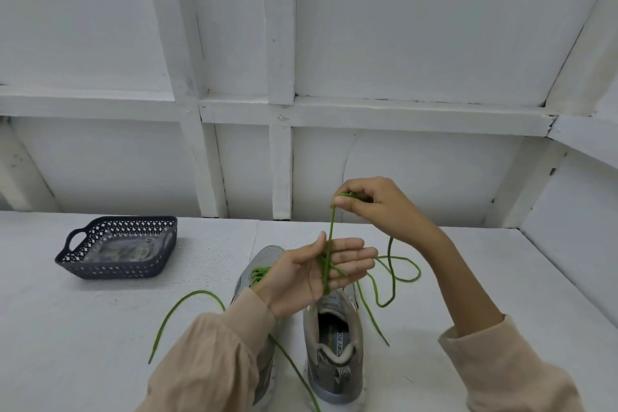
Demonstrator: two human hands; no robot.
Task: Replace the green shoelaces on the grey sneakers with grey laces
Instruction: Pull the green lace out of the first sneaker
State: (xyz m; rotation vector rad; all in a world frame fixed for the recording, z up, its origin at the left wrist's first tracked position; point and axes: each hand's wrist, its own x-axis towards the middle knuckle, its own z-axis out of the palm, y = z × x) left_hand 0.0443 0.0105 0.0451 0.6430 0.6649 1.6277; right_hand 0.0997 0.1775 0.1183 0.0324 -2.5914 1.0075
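Head view: right hand (pixel 376 206) pinches green lace (pixel 330 229) taut; left hand (pixel 301 274) flat-fingered, lace wound round it.

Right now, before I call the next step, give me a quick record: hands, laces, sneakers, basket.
left hand: palm up, fingers straight, free green lace wound around them
right hand: pinches that lace above the left hand
left sneaker: threaded green lace in place, ends loose on the table
right sneaker: front partly hidden; no lace seen threaded
basket: far left, clear bag inside, contents unclear
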